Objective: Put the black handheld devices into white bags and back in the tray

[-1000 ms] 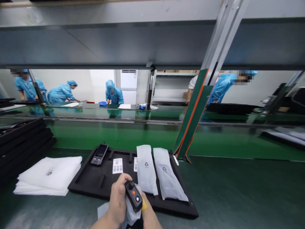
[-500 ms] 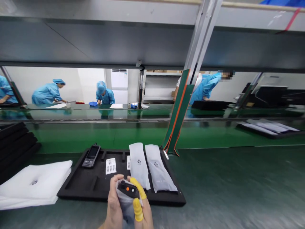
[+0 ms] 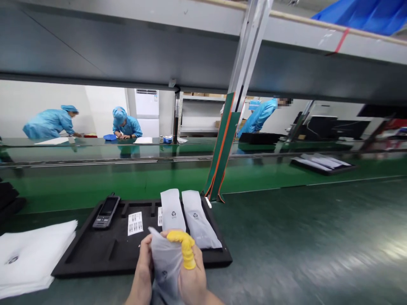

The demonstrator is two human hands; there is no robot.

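Observation:
Between my hands is a translucent white bag (image 3: 167, 264) with a recycling mark, its upper edge raised; the device inside is hidden. My left hand (image 3: 143, 267) is wrapped round the bag's left side. On the other side, my right hand (image 3: 192, 269) pinches the top edge, with yellow covers on thumb and finger. Behind them lies a black foam tray (image 3: 92, 258). It holds a black handset (image 3: 106, 212) at the left, a label sheet (image 3: 135, 223) and two bagged items (image 3: 173, 212) (image 3: 200, 222) at the right.
White bags (image 3: 28, 258) are stacked left of the tray, near black trays (image 3: 9, 201). A green-wrapped post (image 3: 221, 148) rises behind the tray. Another tray with bagged items (image 3: 324, 163) sits far right. People in blue (image 3: 125, 125) work across the bench.
The bag's top now covers the handset end that showed before, and my right finger and thumb have come together on it. The view has shifted to the right.

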